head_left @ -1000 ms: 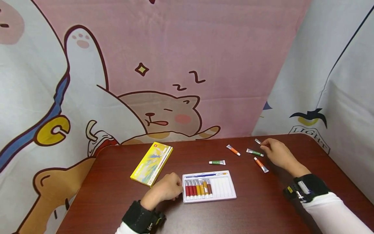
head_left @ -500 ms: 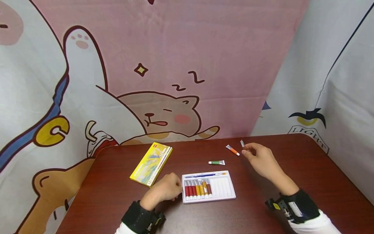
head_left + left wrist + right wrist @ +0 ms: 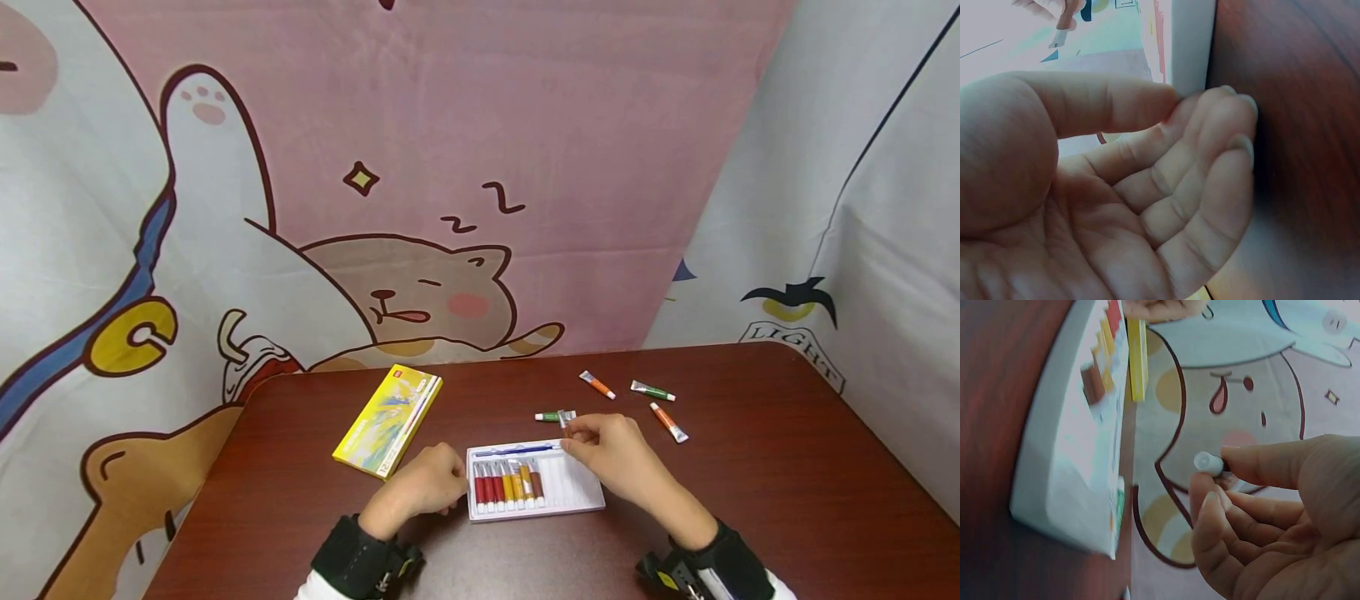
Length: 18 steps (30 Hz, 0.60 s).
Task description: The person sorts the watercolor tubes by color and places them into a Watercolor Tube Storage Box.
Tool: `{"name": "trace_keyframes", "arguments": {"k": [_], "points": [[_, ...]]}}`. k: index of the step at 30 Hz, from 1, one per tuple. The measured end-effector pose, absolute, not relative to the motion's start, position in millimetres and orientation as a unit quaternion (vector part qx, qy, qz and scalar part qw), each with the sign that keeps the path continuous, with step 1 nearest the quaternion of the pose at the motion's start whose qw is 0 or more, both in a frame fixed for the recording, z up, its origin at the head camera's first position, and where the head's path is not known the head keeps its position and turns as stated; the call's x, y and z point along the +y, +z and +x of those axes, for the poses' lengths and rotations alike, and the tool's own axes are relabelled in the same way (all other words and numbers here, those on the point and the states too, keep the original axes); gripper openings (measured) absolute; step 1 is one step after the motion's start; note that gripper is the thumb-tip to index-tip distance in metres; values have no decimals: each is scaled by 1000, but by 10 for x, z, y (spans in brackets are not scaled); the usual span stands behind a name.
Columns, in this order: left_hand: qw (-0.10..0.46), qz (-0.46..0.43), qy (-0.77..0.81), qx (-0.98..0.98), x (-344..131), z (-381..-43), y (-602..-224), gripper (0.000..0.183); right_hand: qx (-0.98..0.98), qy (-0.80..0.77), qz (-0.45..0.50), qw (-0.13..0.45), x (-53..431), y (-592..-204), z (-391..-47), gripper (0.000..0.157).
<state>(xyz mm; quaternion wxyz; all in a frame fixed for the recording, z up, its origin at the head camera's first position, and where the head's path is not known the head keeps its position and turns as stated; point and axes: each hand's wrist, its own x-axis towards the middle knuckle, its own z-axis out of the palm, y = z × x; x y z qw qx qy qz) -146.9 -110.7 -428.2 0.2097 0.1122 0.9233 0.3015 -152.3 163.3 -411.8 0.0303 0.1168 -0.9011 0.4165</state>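
Note:
My right hand pinches a brown paint tube between thumb and fingers, above the tray's far right part. Its white cap points at the camera in the right wrist view. My left hand is at the tray's left end, thumb and curled fingers meeting at the edge. The white plastic tray holds a row of red, yellow, ochre and brown tubes in its left half. Bare slots show on the right. A blue paintbrush lies along the far groove, partly hidden by my right hand.
Behind the tray lies a green tube, partly overlapped by the held one. Farther right are two orange tubes and another green tube. A yellow box lies at back left. A printed cloth hangs behind the table.
My right hand has carried the brown tube from the table's far right, leftward and nearer, to the tray. The left hand and tray have stayed in place.

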Motion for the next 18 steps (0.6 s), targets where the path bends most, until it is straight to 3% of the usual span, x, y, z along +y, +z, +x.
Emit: {"name": "trace_keyframes", "arguments": {"k": [10, 18], "points": [[213, 113, 303, 922, -1096, -1473, -4287, 22, -906, 392, 158, -35, 1436, -4250, -1390, 14], [207, 118, 301, 923, -1102, -1473, -4279, 24, -924, 350, 150, -29, 1370, -4357, -1370, 18]]}}
